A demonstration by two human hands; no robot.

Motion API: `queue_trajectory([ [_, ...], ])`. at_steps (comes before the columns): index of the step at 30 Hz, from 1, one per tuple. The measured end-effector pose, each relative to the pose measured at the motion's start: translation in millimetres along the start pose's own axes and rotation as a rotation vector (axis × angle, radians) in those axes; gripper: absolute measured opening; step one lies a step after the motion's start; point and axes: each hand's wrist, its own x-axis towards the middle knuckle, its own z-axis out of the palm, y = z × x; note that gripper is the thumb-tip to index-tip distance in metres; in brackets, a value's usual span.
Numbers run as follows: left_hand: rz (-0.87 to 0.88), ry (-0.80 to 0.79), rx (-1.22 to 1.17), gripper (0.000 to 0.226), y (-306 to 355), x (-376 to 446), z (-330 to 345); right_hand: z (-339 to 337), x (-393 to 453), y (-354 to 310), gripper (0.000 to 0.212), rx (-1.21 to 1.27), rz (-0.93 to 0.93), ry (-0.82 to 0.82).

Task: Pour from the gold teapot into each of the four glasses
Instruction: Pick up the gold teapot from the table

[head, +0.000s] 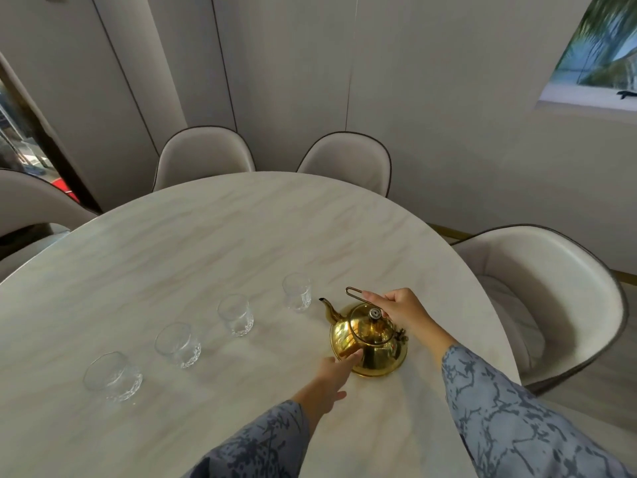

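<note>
A shiny gold teapot (370,343) stands on the marble table (213,236), spout pointing left toward the glasses. My right hand (396,308) is closed around its thin wire handle above the lid. My left hand (332,374) reaches in from below, fingertips touching the pot's lower left side. Clear glasses stand in a diagonal row to the left: the nearest glass (112,376), a second glass (178,343), a third glass (236,313) and the farthest glass (297,291), close to the spout. All look empty.
Pale upholstered chairs ring the table: two chairs at the far side (203,157) (348,160), one chair at the right (551,298), one chair at the left edge (31,201). The table's right edge runs close to the teapot. Panelled walls stand behind.
</note>
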Motion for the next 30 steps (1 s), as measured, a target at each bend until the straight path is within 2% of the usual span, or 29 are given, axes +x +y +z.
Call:
queue_trajectory([
  [5, 0.028, -0.012, -0.084, 0.071, -0.3, -4.2, 5.7, 14.0, -11.4, 6.0, 0.058, 0.115, -0.035, 0.114],
  [13, 0.106, 0.059, -0.170, 0.108, 3.1, -17.8, 4.6, 15.6, -22.5, -29.2, 0.049, 0.199, -0.058, 0.140],
  [17, 0.100, 0.049, -0.308, 0.101, 15.1, -19.8, 0.6, 18.3, -20.8, -59.9, 0.043, 0.082, -0.098, 0.090],
  [25, 0.086, 0.014, -0.297, 0.080, 40.7, -20.4, -14.7, 29.7, -0.3, -99.9, 0.042, -0.167, -0.137, 0.091],
  [30, 0.068, -0.041, -0.331, 0.092, 51.2, -13.3, -17.1, 34.9, 13.8, -114.8, 0.033, -0.237, -0.101, 0.088],
])
